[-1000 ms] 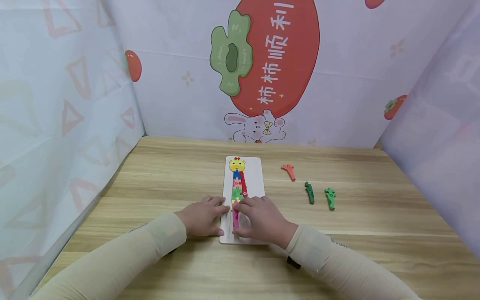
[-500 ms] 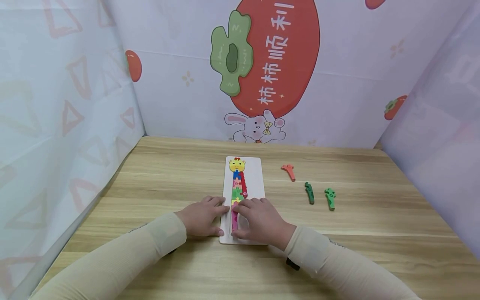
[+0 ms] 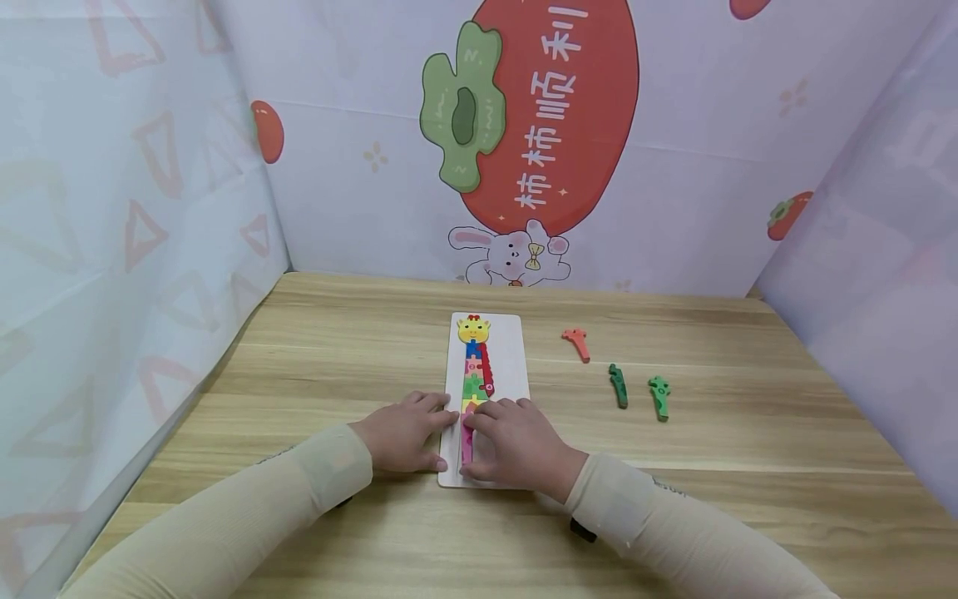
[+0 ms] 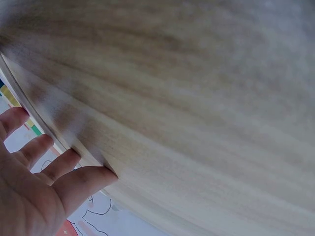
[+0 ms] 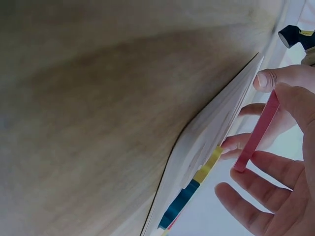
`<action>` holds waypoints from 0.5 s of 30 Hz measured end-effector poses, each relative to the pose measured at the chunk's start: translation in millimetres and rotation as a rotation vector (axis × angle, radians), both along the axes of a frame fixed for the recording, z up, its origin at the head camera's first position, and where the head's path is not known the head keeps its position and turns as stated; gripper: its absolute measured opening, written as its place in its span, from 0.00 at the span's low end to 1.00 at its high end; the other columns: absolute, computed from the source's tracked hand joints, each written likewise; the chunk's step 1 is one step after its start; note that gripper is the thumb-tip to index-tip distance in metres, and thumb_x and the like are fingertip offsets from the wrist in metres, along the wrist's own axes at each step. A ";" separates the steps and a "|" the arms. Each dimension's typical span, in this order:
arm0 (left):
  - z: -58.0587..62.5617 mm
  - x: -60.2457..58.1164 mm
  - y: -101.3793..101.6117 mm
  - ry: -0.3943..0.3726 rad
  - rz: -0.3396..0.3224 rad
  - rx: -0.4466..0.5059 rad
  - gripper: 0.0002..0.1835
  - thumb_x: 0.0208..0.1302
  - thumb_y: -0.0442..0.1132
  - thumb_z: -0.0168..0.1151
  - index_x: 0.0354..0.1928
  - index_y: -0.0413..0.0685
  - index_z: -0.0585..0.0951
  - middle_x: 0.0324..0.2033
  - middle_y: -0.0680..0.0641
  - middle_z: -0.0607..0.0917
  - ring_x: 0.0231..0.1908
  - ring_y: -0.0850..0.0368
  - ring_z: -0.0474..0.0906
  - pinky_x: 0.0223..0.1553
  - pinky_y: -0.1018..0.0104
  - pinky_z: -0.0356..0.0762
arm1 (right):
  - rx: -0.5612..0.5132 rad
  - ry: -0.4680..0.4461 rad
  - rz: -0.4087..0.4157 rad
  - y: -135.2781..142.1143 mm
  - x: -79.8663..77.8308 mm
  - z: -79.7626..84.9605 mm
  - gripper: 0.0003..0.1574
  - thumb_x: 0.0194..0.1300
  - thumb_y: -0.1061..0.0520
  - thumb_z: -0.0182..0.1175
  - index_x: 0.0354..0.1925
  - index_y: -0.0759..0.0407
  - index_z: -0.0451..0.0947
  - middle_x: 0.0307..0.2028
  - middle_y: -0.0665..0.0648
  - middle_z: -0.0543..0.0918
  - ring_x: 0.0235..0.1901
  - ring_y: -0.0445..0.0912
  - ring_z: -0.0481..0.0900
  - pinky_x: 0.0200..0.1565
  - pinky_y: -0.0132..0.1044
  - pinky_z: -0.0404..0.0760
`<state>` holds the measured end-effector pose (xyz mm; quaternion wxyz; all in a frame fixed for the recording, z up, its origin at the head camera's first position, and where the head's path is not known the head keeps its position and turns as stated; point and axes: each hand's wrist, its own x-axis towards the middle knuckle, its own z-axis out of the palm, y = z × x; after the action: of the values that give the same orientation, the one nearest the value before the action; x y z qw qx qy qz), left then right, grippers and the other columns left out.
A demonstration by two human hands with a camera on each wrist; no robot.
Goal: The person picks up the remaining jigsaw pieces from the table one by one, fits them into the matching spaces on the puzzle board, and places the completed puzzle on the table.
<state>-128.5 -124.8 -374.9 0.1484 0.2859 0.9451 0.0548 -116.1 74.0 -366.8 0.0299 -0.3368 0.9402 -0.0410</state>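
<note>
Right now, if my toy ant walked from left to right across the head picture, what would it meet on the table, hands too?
Left hand → pink piece → right hand → orange-red piece → dark green piece → light green piece.

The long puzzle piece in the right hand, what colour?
The piece is pink, clearest in head view.

The head view was evenly lit and fairly sharp, its tabletop (image 3: 337, 349) bright. Both wrist views were dimmer: the left one blurred towards its upper right, soft shadows at left; the right one with a dark shadow above centre.
</note>
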 end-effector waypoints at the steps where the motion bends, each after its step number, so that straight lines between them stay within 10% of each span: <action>1: 0.0 0.1 -0.1 0.000 0.000 0.000 0.38 0.48 0.66 0.58 0.62 0.61 0.67 0.63 0.49 0.62 0.61 0.48 0.57 0.51 0.54 0.71 | 0.002 0.000 0.001 -0.2 0.2 0.0 0.40 0.44 0.28 0.60 0.53 0.43 0.74 0.49 0.47 0.77 0.49 0.45 0.72 0.50 0.47 0.70; 15: -1.2 -0.5 -1.2 -0.001 -0.004 0.010 0.38 0.48 0.66 0.58 0.62 0.61 0.67 0.63 0.49 0.61 0.61 0.47 0.57 0.51 0.54 0.70 | 0.017 -0.013 -0.002 -1.2 -0.8 -1.5 0.41 0.44 0.27 0.60 0.53 0.44 0.74 0.49 0.47 0.76 0.49 0.44 0.72 0.48 0.46 0.71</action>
<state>-129.0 -126.0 -376.1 0.1477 0.2886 0.9441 0.0594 -116.9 72.8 -368.3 0.0387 -0.3356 0.9406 -0.0349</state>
